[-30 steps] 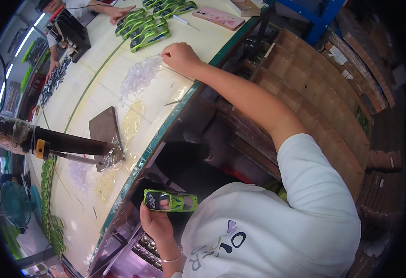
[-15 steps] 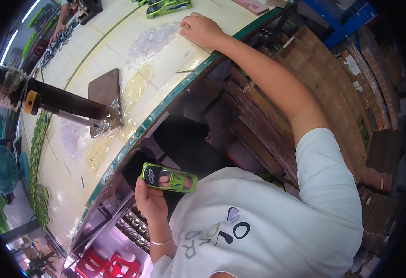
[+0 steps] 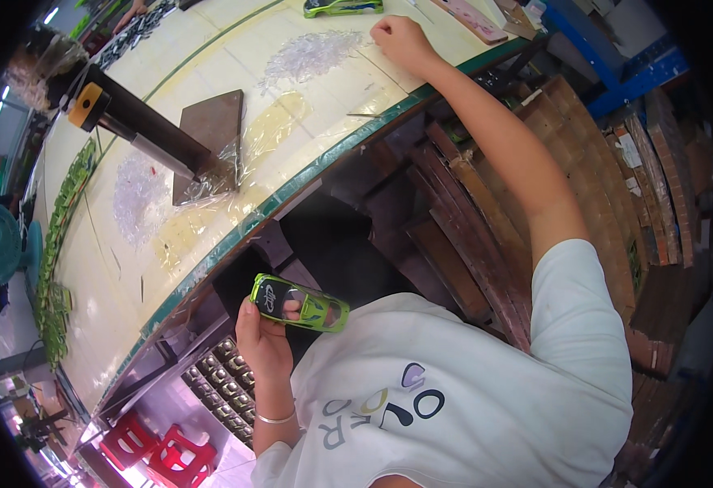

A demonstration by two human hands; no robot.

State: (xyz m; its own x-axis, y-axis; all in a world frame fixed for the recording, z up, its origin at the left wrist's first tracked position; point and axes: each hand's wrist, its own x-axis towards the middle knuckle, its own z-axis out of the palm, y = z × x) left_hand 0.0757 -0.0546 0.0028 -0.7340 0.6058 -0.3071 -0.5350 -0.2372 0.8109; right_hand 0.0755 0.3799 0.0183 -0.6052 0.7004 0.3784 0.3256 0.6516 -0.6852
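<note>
- Left hand [image 3: 263, 342]: held below the table edge, close to the white shirt; fingers wrapped around a bright green plastic toy-car body shell [image 3: 299, 302] with open window cut-outs, thumb showing through one opening.
- Shell lies roughly level, nose pointing toward the person's right, clear of the table.
- Right hand [image 3: 401, 39]: arm stretched out across the pale cream table [image 3: 210, 49]; fingers curled in, knuckles resting on the surface. Cannot tell whether they pinch anything.
- Just to the left of that hand: heap of small clear plastic pieces [image 3: 312, 53].
- Beyond the hand: another green car shell [image 3: 342, 7] lying on the table.
- Mid-table: dark metal plate [image 3: 210, 134] under a black press arm with a yellow band [image 3: 121, 122].
</note>
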